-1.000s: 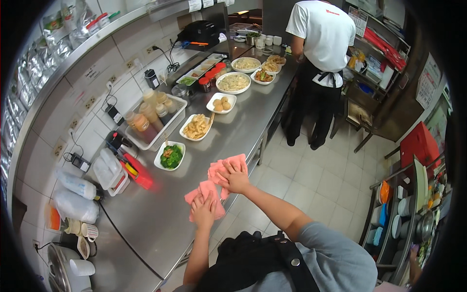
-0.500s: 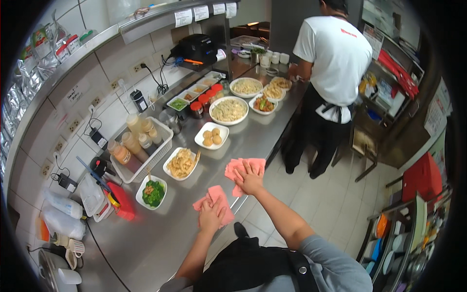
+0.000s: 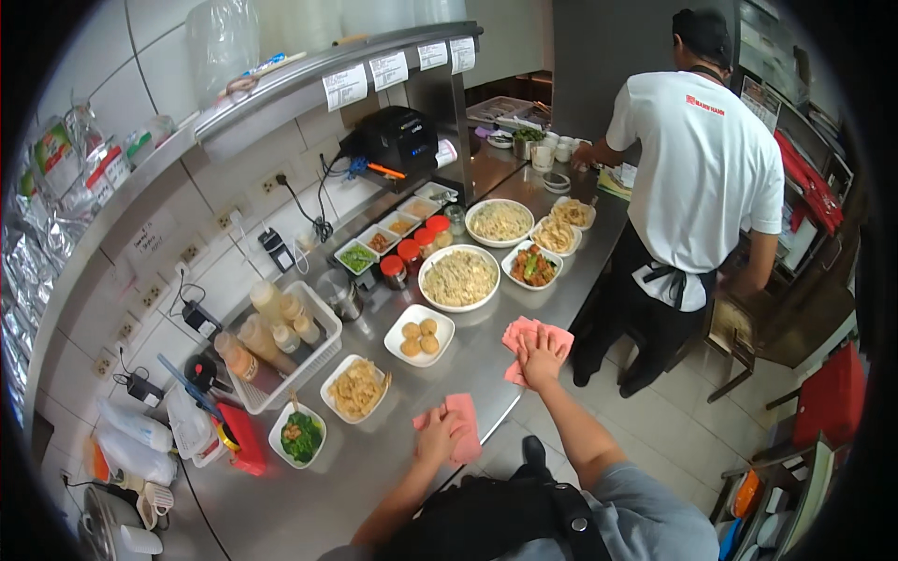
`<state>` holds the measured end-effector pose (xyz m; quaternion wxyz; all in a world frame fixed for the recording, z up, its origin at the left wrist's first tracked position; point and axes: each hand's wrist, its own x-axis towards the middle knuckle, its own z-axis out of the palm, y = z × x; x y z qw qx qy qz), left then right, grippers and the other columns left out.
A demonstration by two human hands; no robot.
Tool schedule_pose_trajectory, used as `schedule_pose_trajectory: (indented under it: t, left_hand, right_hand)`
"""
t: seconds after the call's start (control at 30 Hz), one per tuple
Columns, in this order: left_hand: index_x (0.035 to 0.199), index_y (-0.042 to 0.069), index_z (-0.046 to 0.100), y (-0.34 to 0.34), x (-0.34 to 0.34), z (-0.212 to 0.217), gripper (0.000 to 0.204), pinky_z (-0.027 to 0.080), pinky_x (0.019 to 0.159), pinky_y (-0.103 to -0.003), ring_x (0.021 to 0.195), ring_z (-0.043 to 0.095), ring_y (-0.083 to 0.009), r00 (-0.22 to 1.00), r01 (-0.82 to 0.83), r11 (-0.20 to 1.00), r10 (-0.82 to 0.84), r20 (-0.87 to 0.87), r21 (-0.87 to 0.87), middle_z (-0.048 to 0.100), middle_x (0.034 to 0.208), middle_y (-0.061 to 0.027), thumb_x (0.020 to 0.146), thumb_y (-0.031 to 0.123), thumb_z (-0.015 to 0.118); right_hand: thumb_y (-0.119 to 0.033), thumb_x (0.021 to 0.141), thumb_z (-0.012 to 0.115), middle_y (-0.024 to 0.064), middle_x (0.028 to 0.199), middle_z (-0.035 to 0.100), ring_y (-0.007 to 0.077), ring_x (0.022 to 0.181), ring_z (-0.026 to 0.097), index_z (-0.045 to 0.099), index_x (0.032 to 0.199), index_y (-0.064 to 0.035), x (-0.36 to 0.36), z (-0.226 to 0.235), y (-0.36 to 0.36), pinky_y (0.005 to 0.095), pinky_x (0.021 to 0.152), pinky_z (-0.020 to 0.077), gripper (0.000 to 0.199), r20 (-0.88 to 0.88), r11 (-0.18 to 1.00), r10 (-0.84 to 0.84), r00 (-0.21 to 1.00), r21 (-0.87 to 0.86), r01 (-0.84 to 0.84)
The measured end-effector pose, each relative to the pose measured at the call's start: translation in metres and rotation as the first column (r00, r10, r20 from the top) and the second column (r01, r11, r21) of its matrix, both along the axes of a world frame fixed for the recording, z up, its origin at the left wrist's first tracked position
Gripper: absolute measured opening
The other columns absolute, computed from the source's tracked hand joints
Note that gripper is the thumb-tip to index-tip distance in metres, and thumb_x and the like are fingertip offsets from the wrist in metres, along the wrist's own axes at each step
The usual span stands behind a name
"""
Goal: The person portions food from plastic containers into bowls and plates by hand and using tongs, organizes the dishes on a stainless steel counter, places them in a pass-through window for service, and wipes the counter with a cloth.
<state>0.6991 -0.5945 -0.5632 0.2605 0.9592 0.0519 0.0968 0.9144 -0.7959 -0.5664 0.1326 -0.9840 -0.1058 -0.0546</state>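
Observation:
My left hand [image 3: 438, 438] bends over a folded pink cloth [image 3: 463, 432] on the steel counter [image 3: 374, 486], close to its near edge. My right hand [image 3: 541, 361] is farther along the same edge, holding a second pink cloth [image 3: 522, 338] under its palm with the fingers spread. Left of the hands stand a square white bowl of round brown balls [image 3: 420, 343], a bowl of pale fried pieces [image 3: 354, 391] and a bowl of green vegetables [image 3: 299, 438]. Beyond them are large round bowls of noodles [image 3: 458, 279] and a saucy dish [image 3: 533, 269].
Sauce bottles fill a white basket [image 3: 332, 327] by the wall. Red-lidded jars [image 3: 409, 251] and a black printer [image 3: 398, 140] stand behind the food. A co-worker in a white shirt [image 3: 702, 178] stands beyond my right hand, one hand near white cups. Right, a red stool [image 3: 832, 397].
Both hands have moved away from me along the counter edge, the cloths moving with them. My view has shifted. The co-worker has turned, and one arm now hangs at the right side.

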Motion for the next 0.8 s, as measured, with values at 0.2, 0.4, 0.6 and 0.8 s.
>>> schedule_pose_trajectory:
  t: [0.2, 0.4, 0.6, 0.8]
  left_hand:
    - [0.097, 0.014, 0.066, -0.018, 0.009, -0.019, 0.027, 0.048, 0.083, -0.042, 0.106, 0.055, -0.0318, 0.969, -0.198, 0.968, 0.217, 0.119, -0.153, 0.055, 0.107, -0.0124, 0.08, 0.033, 0.071]
    - [0.098, 0.013, 0.066, -0.044, 0.029, -0.016, 0.022, 0.046, 0.086, -0.046, 0.105, 0.054, -0.0374, 0.78, -0.594, 0.781, 0.618, 0.1, -0.19, 0.054, 0.113, -0.016, 0.082, 0.028, 0.065]
    - [0.098, 0.011, 0.066, -0.064, 0.068, 0.008, 0.024, 0.044, 0.087, -0.046, 0.105, 0.053, -0.0364, 0.699, -0.71, 0.704, 0.709, 0.094, -0.033, 0.054, 0.117, -0.0158, 0.078, 0.023, 0.068]
    - [0.093, 0.011, 0.067, -0.089, 0.062, 0.006, 0.023, 0.04, 0.09, -0.043, 0.104, 0.053, -0.0307, 0.633, -0.744, 0.661, 0.744, 0.213, -0.1, 0.057, 0.11, -0.0092, 0.072, 0.019, 0.07]
  right_hand:
    - [-0.041, 0.093, 0.046, 0.0145, 0.15, 0.032, 0.0431, 0.135, 0.029, 0.055, 0.131, -0.0256, 0.056, -0.013, 0.002, 0.0677, 0.106, 0.0178, 0.042, 0.118, 0.982, 0.182, 0.976, 0.02, -0.186]
    - [-0.033, 0.09, 0.054, 0.0157, 0.147, 0.036, 0.0437, 0.132, 0.032, 0.054, 0.132, -0.0281, 0.052, -0.008, 0.013, 0.063, 0.107, 0.0204, 0.043, 0.182, 0.755, 0.651, 0.737, -0.051, -0.654]
    - [-0.017, 0.077, 0.067, 0.011, 0.132, 0.05, 0.0344, 0.123, 0.043, 0.066, 0.107, -0.0176, 0.055, 0.023, 0.033, 0.0512, 0.1, 0.0326, 0.03, 0.07, 0.361, 0.914, 0.399, 0.308, -0.88]
    - [-0.014, 0.075, 0.066, 0.0089, 0.104, 0.064, 0.031, 0.099, 0.058, 0.067, 0.083, -0.0086, 0.058, 0.029, 0.048, 0.0397, 0.085, 0.0454, 0.009, -0.033, 0.27, 0.954, 0.299, 0.529, -0.804]
